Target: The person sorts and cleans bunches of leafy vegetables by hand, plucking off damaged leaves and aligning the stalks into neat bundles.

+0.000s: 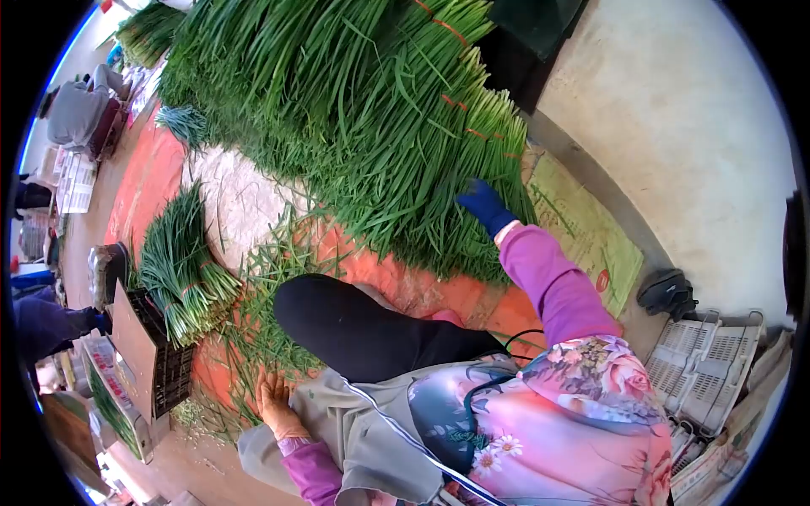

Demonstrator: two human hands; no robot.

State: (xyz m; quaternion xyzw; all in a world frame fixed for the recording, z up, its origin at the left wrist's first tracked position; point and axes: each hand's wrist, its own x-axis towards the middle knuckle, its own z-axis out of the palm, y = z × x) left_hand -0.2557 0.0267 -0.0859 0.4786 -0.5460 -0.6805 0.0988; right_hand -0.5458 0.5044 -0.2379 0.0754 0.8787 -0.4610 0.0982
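My right hand (484,206), in a dark blue glove, lies against the leaves of a big heap of garlic chives (337,126). Its fingers look apart, though leaves partly hide the tips. Red-orange bands tie several bunches along the heap's right side. My left hand (277,406), in an orange-brown glove, is low beside my grey apron (363,438), with fingers stretched out and nothing visible in them. Loose chive leaves (278,329) lie scattered near it. Beyond them rests a separate tied chive bunch (187,261), its pale stem ends toward me.
An orange sheet (405,287) covers the floor. Left stands a black crate (173,375) with a brown board against it. Grey-white baskets (704,363) and a black object (666,293) are at right, by the wall. Other people (78,114) sit at far left.
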